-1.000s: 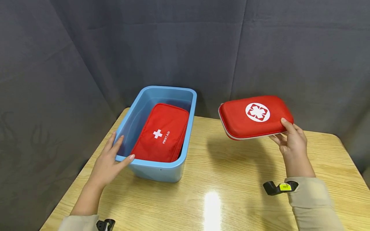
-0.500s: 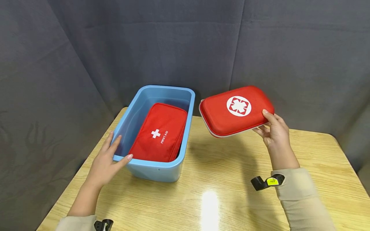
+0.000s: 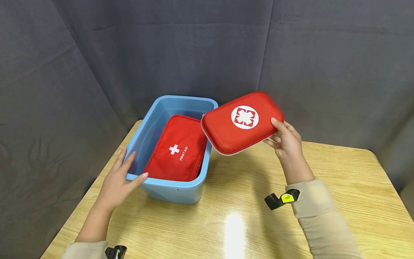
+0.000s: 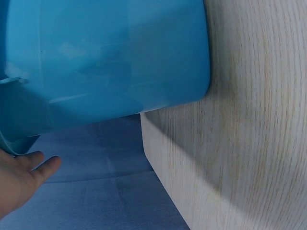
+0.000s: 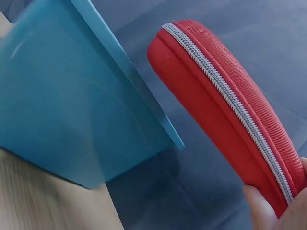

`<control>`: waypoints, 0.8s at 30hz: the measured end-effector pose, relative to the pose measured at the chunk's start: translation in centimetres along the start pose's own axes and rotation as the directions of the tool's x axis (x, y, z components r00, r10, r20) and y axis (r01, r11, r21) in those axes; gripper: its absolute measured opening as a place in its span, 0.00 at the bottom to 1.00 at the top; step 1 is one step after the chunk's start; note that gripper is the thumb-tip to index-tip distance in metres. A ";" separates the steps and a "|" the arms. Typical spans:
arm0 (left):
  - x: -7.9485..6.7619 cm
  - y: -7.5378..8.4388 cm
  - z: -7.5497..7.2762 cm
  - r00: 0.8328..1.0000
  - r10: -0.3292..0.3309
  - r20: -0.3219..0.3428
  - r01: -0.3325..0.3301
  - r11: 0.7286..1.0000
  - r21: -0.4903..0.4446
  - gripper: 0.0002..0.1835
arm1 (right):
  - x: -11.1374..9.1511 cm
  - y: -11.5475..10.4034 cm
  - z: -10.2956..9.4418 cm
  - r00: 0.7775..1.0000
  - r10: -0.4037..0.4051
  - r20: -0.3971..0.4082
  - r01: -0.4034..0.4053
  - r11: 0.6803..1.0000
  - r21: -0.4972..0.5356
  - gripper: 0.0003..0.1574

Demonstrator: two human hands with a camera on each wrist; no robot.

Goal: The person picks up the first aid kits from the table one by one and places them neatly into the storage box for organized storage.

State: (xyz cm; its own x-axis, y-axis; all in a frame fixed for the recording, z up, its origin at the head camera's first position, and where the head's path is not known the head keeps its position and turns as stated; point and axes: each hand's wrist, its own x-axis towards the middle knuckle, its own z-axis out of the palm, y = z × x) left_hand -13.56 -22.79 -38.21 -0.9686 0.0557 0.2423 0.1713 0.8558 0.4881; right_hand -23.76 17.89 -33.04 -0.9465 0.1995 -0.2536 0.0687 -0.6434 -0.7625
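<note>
My right hand [image 3: 288, 142] pinches one end of a red hard-shell first aid case [image 3: 223, 131], thumb on top and fingers underneath. A white round emblem marks its lid, and a grey zipper runs along its side in the right wrist view. The case is tilted, and its far end overlaps the right rim of a blue plastic bin [image 3: 203, 178] in the head view. Inside the bin lies a flat red first aid pouch [image 3: 176, 163] with a white cross. My left hand [image 3: 114, 181] rests on the bin's near left corner, fingers spread and thumb along the rim.
The bin stands on a light wooden table [image 3: 336, 180], near its left edge. A dark grey curtain [image 3: 239, 46] hangs close behind and to the left. Black wrist cameras sit on both sleeves.
My right hand has carried the red case leftward from over the table to the bin's right rim, its right end tipping upward. The left hand and bin have stayed in place.
</note>
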 end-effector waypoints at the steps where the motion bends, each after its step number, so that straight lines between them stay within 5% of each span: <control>1: 0.0 0.0 0.0 1.000 -0.001 0.001 0.001 1.000 -0.001 0.40 | 0.0 0.2 0.3 1.000 0.002 0.004 -0.002 1.000 -0.007 0.27; 24: -0.1 -0.1 -0.2 1.000 0.002 0.006 -0.002 1.000 0.011 0.39 | 0.0 4.1 5.3 0.999 -0.008 0.050 0.016 0.987 -0.159 0.30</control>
State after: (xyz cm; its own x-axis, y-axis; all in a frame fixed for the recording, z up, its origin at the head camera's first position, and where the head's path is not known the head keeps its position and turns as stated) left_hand -13.44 -23.03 -38.14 -0.9693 0.0609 0.2384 0.1716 0.8615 0.4779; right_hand -25.14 11.36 -32.98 -0.9615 0.1674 -0.2178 0.1033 -0.5143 -0.8514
